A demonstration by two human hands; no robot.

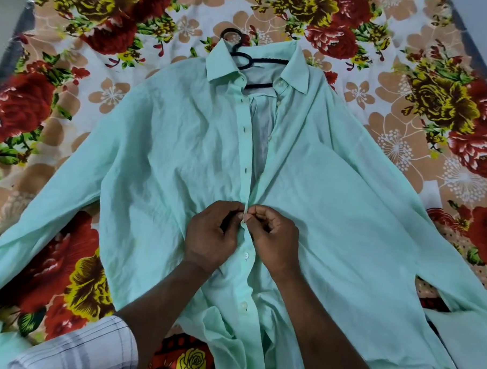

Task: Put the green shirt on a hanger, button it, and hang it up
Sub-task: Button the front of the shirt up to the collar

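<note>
The pale green shirt (pixel 168 158) lies face up on a flowered bedsheet (pixel 56 98), sleeves spread to both sides. A black hanger (pixel 243 60) sits inside it, its hook sticking out above the collar. Below my hands the front shows two fastened white buttons; above them the placket gapes open up to the collar. My left hand (pixel 211 234) pinches the left placket edge at mid-chest. My right hand (pixel 273 236) pinches the right edge against it, fingertips meeting at one button.
The flowered sheet covers the whole bed around the shirt. Grey floor or wall shows at the far top corners. A checked sleeve (pixel 84 347) covers my left forearm at the bottom edge.
</note>
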